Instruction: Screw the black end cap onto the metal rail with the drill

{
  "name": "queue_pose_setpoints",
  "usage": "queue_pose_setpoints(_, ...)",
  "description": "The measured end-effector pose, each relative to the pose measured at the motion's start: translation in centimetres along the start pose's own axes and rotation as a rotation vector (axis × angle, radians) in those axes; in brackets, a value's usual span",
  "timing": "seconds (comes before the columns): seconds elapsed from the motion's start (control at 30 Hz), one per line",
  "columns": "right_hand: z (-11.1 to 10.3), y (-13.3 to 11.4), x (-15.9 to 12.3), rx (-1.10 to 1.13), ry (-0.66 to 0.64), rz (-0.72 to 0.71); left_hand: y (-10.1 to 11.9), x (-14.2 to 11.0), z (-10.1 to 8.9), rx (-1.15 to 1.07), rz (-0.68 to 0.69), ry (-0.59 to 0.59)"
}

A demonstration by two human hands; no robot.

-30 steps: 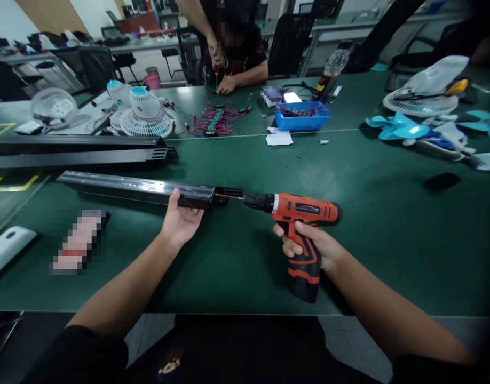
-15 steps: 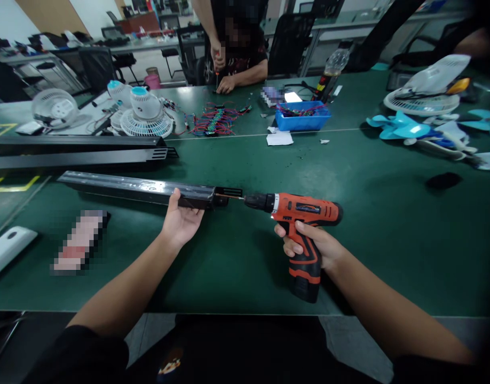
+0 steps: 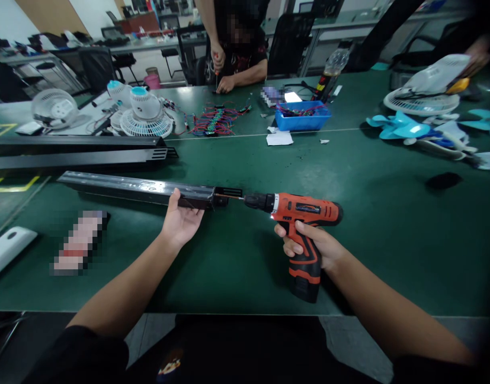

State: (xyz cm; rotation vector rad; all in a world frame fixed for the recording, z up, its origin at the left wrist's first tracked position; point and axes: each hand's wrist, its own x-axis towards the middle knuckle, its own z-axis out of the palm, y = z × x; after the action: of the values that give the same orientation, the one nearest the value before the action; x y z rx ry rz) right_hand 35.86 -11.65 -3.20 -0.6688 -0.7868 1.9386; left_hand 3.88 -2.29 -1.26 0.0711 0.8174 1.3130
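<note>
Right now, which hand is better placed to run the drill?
Right hand, likely: it grips the orange drill, bit pointing at the black bar. Left hand is holding that bar.

Bar (image 3: 133, 186): right part in the left hand (image 3: 182, 221), in front of the other bars (image 3: 77, 156).
Drill (image 3: 305, 209): in the right hand (image 3: 325, 245), right of the bar, bit (image 3: 232, 197) at the bar's right end.
Phone (image 3: 79, 242): on the table (image 3: 237, 266), left of the left hand.
Fans (image 3: 144, 106): behind the other bars.
Wires (image 3: 219, 120): right of the fans.
Box (image 3: 305, 124): right of the wires, with more wires (image 3: 299, 112) in it.
Paper (image 3: 279, 139): just before the box.
Bottle (image 3: 333, 69): behind the box.
Fan blades (image 3: 399, 128): right of the box.
Co-worker (image 3: 249, 61): across the table, behind the wires.
</note>
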Motion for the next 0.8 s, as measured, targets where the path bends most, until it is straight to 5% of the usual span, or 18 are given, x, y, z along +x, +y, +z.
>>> queue_pose_setpoints(0.8,0.03,-0.02,0.06,-0.006,0.001,-0.005,0.00,0.07,-0.17,0.019,0.018,0.000)
